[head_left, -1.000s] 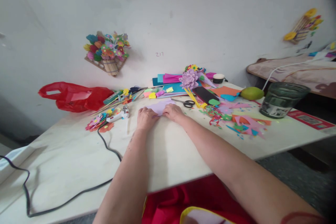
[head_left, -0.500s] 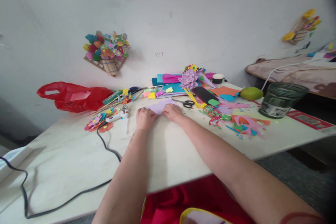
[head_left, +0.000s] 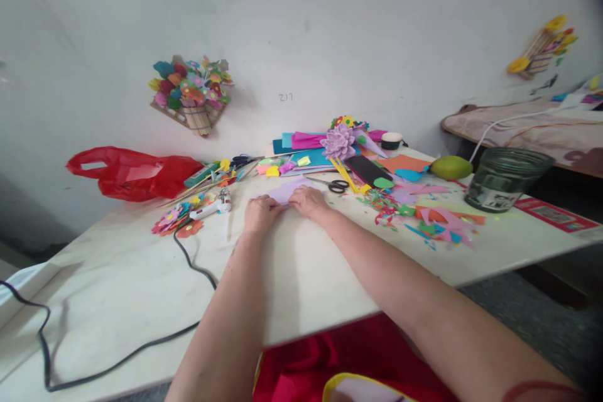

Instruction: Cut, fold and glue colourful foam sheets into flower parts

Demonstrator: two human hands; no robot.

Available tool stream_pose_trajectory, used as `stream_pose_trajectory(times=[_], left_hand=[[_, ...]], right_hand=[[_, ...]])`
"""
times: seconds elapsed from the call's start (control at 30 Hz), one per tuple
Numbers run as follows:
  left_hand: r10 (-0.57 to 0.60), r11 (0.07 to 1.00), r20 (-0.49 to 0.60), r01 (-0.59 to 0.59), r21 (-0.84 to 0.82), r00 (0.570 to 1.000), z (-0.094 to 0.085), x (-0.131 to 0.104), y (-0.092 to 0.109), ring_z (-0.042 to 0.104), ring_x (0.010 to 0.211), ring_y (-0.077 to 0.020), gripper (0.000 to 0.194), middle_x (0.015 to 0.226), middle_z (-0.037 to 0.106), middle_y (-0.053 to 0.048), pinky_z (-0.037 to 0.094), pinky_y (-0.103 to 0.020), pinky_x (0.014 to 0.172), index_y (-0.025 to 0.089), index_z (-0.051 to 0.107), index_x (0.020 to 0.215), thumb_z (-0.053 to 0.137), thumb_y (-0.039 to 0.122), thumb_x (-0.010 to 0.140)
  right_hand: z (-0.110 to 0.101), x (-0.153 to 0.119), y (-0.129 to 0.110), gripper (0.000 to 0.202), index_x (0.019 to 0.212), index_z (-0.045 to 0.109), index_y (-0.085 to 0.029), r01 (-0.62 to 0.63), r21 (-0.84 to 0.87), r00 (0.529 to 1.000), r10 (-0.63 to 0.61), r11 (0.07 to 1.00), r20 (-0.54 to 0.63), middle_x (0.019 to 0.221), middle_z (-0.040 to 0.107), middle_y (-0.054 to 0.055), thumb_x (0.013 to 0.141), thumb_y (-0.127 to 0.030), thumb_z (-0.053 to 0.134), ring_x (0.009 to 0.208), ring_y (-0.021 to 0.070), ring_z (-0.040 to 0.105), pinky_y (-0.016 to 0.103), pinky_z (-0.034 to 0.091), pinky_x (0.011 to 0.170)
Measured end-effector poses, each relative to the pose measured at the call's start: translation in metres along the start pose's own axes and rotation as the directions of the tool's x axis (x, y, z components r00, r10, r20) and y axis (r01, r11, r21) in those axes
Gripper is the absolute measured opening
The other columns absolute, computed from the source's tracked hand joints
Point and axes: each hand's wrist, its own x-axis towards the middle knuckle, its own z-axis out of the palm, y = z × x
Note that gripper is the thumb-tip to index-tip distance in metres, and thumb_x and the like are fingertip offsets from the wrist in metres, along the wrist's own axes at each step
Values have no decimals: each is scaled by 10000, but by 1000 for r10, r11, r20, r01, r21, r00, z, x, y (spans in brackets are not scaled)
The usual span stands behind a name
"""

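The pale bench (head_left: 155, 301) is crossed at near left by a black cord (head_left: 127, 355). At its middle, a lilac sheet (head_left: 289, 191) is pinched along its near edge by the left hand (head_left: 260, 213) and the right hand (head_left: 308, 203), each grip closed on it. Coloured scraps (head_left: 445, 220) are strewn at right. Beyond, the whitish wall (head_left: 301, 25) is hung at left with a flower decoration (head_left: 198, 85).

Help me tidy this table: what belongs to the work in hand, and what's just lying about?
In hand: lilac sheet, touched by left hand and right hand; perhaps scissors, glue gun.
Apparently lying about: red bag, glass jar, red card.
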Motion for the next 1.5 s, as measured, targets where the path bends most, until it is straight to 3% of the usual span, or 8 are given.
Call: stream_pose_trajectory(times=[0.33, 0.63, 0.9, 1.5], left_hand=[[-19, 1000, -1, 19, 1, 1000, -3, -1, 1, 576, 775, -151, 276, 807, 658, -38, 391, -246, 711, 201, 686, 792, 537, 427, 740], [-36, 993, -11, 37, 113, 999, -3, -2, -1, 550, 840, -190, 231, 810, 662, -38, 347, -309, 792, 219, 686, 759, 566, 411, 715], [20, 998, 58, -23, 56, 998, -3, -1, 5, 558, 819, -172, 194, 790, 667, -31, 364, -271, 778, 210, 683, 741, 562, 362, 730], [-24, 1000, 124, 23, 5, 992, -4, -2, 10, 561, 785, -154, 135, 789, 663, -12, 386, -251, 738, 204, 662, 735, 587, 309, 695]], right_hand=[[1, 0, 0, 220, 871, 678, -208, 6, -2, 1000, -6, 1000, 8, 886, 645, 52, 822, -237, 465, 906, 176, 506, 253, 359, 699], [3, -1, 5, 182, 869, 668, -227, -77, 20, 997, 77, 997, 6, 921, 647, 24, 808, -264, 500, 920, 161, 525, 241, 375, 705], [6, 1, 0, 173, 850, 671, -222, -20, 30, 999, 18, 999, 38, 912, 639, 30, 805, -281, 513, 916, 162, 528, 235, 378, 706], [11, 1, 12, 92, 764, 666, -218, -122, 218, 992, 112, 968, 55, 880, 636, 4, 721, -280, 613, 853, 134, 535, 210, 364, 655]])
